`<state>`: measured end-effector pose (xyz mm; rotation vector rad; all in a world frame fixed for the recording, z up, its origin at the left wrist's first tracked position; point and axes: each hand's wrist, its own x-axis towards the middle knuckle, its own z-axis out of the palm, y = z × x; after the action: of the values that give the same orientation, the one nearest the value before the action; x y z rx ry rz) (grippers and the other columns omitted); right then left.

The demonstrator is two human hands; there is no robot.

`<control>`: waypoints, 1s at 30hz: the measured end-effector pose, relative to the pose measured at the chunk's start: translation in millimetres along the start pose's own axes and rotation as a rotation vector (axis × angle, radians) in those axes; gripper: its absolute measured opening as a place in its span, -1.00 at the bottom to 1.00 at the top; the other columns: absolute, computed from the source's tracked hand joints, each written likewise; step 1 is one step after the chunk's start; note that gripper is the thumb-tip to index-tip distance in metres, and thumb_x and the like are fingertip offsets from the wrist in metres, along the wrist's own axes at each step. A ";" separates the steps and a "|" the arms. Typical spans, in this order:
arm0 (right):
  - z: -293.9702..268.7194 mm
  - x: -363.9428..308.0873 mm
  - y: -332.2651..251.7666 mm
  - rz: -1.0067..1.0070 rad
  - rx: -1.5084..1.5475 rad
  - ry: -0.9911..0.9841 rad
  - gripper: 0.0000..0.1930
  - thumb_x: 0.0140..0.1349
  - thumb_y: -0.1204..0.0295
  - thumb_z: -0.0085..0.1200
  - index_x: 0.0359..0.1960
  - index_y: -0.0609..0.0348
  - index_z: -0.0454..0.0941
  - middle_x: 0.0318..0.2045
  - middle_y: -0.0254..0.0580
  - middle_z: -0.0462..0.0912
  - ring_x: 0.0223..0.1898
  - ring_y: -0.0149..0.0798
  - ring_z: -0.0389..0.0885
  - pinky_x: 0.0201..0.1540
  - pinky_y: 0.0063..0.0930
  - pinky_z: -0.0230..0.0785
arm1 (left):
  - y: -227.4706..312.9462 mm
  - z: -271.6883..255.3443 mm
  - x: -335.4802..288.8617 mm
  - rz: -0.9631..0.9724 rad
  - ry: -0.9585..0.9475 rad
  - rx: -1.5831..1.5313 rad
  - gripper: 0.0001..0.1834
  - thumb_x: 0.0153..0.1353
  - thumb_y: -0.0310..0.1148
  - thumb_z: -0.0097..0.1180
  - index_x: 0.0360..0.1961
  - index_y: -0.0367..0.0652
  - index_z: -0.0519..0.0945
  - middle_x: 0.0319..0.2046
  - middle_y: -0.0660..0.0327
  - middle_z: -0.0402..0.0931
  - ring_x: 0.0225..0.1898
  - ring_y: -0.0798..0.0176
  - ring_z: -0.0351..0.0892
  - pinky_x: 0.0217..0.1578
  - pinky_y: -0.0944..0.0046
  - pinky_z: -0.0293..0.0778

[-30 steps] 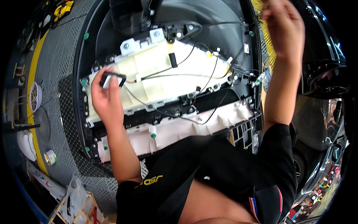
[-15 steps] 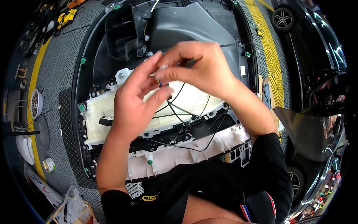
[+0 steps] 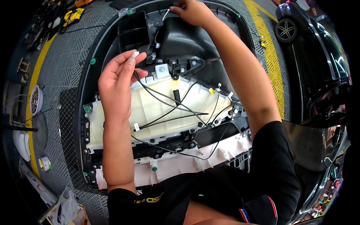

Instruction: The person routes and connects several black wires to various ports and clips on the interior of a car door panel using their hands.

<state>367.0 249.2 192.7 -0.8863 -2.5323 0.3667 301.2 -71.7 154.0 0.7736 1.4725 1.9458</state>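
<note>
Between the thumb and fingers of my raised left hand is a small white connector. A black cable trails from it across the cream panel. My right hand reaches to the far edge of a big black car door trim. Its fingers are closed at the end of a short white wire; the fingertips are partly hidden. More black cables with white plugs and a yellow tag lie over the cream panel.
A dark car stands along the right. Green clips dot the trim's rim. On the left floor are a bowl of small parts and a can. A yellow tool lies at far left.
My hands, together over the cream panel before, are now apart. The right has gone to the far edge and the white wire; the left has moved left and holds up the white connector.
</note>
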 end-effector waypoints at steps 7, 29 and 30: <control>36.2 24.9 -9.8 0.054 0.147 -0.040 -0.55 0.26 0.04 0.38 -0.06 0.18 0.81 -0.10 0.15 0.82 -0.02 0.14 0.81 0.10 -0.04 0.63 | -1.6 -9.6 -1.7 -0.017 0.026 -0.100 -0.67 0.56 -0.41 0.15 0.25 -0.30 0.60 0.16 -0.04 0.71 -0.05 0.27 0.75 0.06 0.22 0.68; 34.0 -36.2 -65.7 -0.201 0.526 0.177 -0.75 0.32 0.38 0.37 -0.06 0.26 0.72 -0.34 -0.05 0.82 -0.28 -0.17 0.83 -0.10 -0.32 0.64 | -7.6 -10.2 -0.9 -0.022 0.030 -0.063 -0.64 0.58 -0.37 0.17 0.29 -0.26 0.66 0.05 0.10 0.72 -0.09 0.36 0.68 0.07 0.25 0.66; 27.3 -53.4 -72.7 -0.193 0.577 0.131 -0.76 0.35 0.39 0.35 -0.04 0.26 0.72 -0.32 -0.08 0.82 -0.25 -0.21 0.82 -0.08 -0.35 0.63 | -7.8 -11.5 -1.5 -0.018 0.034 -0.068 -0.64 0.57 -0.38 0.17 0.29 -0.26 0.67 0.05 0.10 0.72 -0.09 0.37 0.68 0.07 0.25 0.65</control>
<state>353.2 156.8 180.0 -0.4244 -2.1796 0.8841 294.4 -78.4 143.7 0.6981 1.4209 1.9934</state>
